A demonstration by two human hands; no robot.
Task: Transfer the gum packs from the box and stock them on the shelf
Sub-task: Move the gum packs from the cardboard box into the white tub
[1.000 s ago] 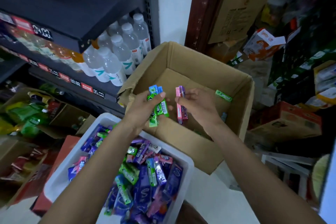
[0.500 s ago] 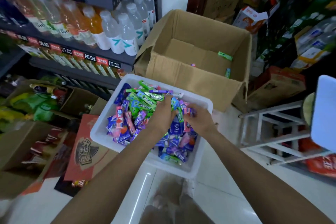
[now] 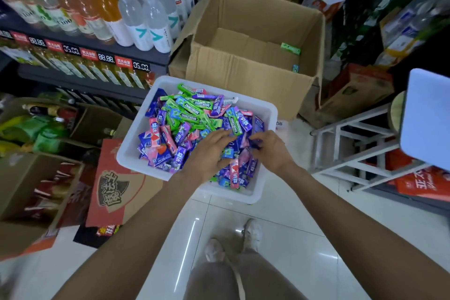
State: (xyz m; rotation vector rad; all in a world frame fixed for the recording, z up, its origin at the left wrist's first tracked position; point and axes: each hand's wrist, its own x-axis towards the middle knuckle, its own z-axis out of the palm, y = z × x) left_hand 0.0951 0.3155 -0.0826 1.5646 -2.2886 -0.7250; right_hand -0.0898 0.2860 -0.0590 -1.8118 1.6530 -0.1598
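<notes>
Cardboard box (image 3: 246,73): beyond tub (image 3: 131,151); green gum pack (image 3: 290,48) lay crosswise, rightward
Right hand (image 3: 270,151): nearer; grip indiscernible
Left hand (image 3: 207,153): flat, fingers apart

White tiled floor (image 3: 304,238) carries open cardboard box (image 3: 243,73), white tub (image 3: 265,114) of gum packs (image 3: 192,114) just before it, white step stool (image 3: 353,153) right. Shelf (image 3: 102,50) left carries upright drink bottles (image 3: 146,12).

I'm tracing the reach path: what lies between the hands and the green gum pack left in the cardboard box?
In the head view: heaped gum packs, the white tub's far rim, then the cardboard box's near wall.
</notes>
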